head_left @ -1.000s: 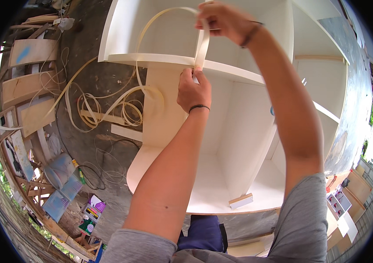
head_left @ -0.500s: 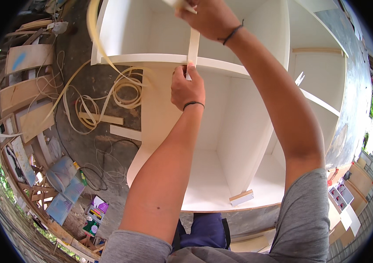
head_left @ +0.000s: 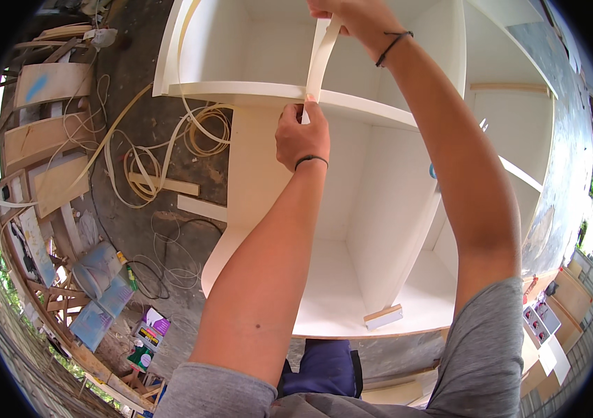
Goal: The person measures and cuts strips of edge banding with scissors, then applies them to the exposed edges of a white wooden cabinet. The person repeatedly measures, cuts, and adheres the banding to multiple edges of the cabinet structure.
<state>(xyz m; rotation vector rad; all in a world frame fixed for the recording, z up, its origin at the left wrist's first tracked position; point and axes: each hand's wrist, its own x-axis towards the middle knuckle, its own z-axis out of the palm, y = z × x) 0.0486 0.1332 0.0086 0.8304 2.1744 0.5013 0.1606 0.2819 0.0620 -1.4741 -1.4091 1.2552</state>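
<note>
A cream strip of edge banding (head_left: 320, 59) runs up across the front edge (head_left: 240, 91) of a white cabinet panel. My left hand (head_left: 303, 139) pinches its lower end against that edge, thumb up. Higher up, my right hand (head_left: 359, 26) grips the strip's upper part; its fingers are partly cut off by the picture's top edge. Between the hands the strip bows slightly. The white cabinet (head_left: 387, 209) lies in front of me with its open compartments facing up.
Coiled edge banding (head_left: 209, 132) lies on the concrete floor at left, beside wood offcuts (head_left: 202, 207) and cables. A small wood-and-white block (head_left: 383, 317) rests on the cabinet's near edge. Stacked boards (head_left: 52, 83) line the far left. A tray (head_left: 541, 320) stands at right.
My right hand has shifted a little to the right, and the strip between my hands has gone from straight to bowed. The loose strip at left has swung. My left hand keeps its pinch.
</note>
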